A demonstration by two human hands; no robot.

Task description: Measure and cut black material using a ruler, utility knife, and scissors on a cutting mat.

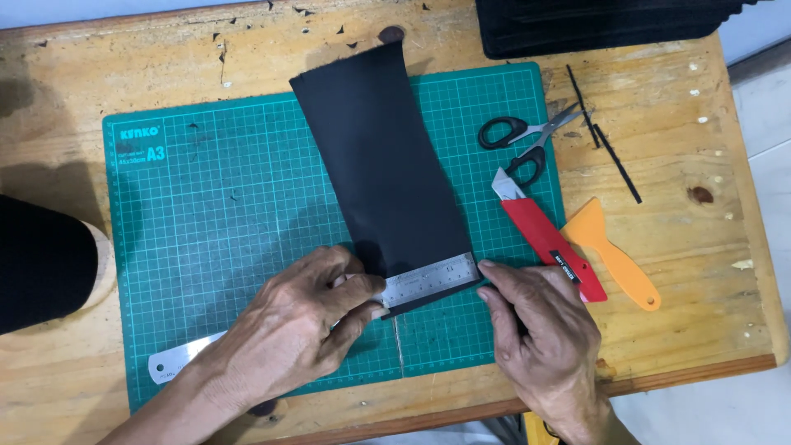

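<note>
A black strip of sheet material [383, 165] lies lengthwise on a green cutting mat [214, 214]. A steel ruler [428, 278] lies across the strip's near end, its far tip sticking out at the lower left. My left hand [301, 330] presses down on the ruler and the strip's near left corner. My right hand [540, 330] rests just right of the ruler's end, fingertips touching the strip's near right corner; something dark shows under the palm, and I cannot tell what it is.
A red utility knife [544, 235], black-handled scissors [519, 140] and an orange plastic scraper [614, 255] lie right of the strip. Thin black offcuts [614, 156] sit further right. A black stack [593, 25] occupies the far right corner. A dark roll [41, 264] stands at left.
</note>
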